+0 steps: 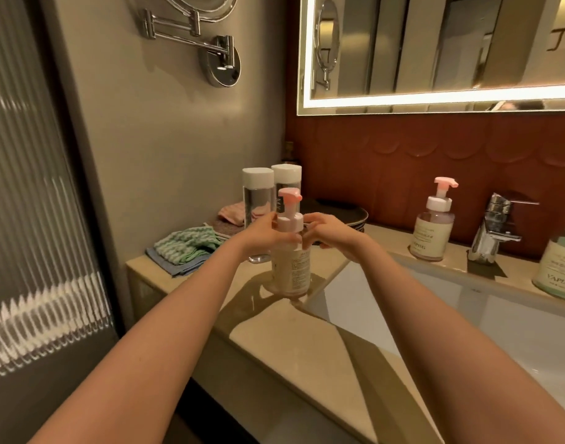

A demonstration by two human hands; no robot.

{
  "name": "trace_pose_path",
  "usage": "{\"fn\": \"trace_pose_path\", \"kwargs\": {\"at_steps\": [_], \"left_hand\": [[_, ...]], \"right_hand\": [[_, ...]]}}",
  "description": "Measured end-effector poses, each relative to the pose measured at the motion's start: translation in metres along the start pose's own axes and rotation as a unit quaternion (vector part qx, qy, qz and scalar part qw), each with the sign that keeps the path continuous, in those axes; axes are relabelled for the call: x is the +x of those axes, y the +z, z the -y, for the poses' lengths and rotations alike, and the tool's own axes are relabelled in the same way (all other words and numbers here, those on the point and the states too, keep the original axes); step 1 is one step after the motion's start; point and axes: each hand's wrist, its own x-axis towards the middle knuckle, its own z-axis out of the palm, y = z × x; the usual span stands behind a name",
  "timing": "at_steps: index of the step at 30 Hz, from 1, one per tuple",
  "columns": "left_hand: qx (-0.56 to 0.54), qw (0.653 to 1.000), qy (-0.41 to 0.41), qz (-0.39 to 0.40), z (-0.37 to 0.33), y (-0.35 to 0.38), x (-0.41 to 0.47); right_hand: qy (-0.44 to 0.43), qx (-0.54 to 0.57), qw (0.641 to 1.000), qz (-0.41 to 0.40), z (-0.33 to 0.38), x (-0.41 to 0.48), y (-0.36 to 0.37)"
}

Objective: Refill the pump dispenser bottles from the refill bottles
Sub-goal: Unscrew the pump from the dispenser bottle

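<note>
Two hands hold the pump bottle (290,270), which stands on the counter (274,341) by the sink's (435,299) left edge. The left hand (268,233) grips its neck from the left; the right hand (326,230) curls round it from the right. Two refill bottles (258,193) stand just behind, near the counter's back left corner, beside folded cloths (185,248).

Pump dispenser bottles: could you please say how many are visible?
2 certainly: the near pump bottle, gripped by the left hand and right hand, and the far pump bottle beside the faucet. The green bottle at the right edge may be a third; its top is cropped.
</note>
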Motion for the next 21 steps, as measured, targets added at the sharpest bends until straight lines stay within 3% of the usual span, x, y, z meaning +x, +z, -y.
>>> {"fn": "trace_pose_path", "kwargs": {"at_steps": [3,7,10,15,18,21], "left_hand": [[-0.006,1.0,-0.012,-0.006,0.003,-0.002,0.001],[-0.031,0.998,0.017,-0.056,0.0,0.0,0.011],[-0.016,0.995,0.034,-0.089,0.003,0.001,0.018],[0.102,0.964,0.055,-0.237,0.008,0.01,0.027],[0.089,0.972,0.009,-0.218,0.011,0.007,0.03],[0.053,0.989,0.049,-0.13,0.013,0.005,0.03]], "right_hand": [[-0.022,-0.013,0.999,0.029,-0.008,0.0,0.018],[-0.02,-0.046,0.996,-0.075,-0.021,0.013,0.041],[-0.03,-0.05,0.992,-0.109,-0.024,0.015,0.046],[-0.03,-0.067,0.985,-0.155,-0.022,0.016,0.052],[-0.016,-0.071,0.984,-0.16,-0.022,0.019,0.051],[-0.013,-0.068,0.984,-0.166,-0.025,0.021,0.052]]}}
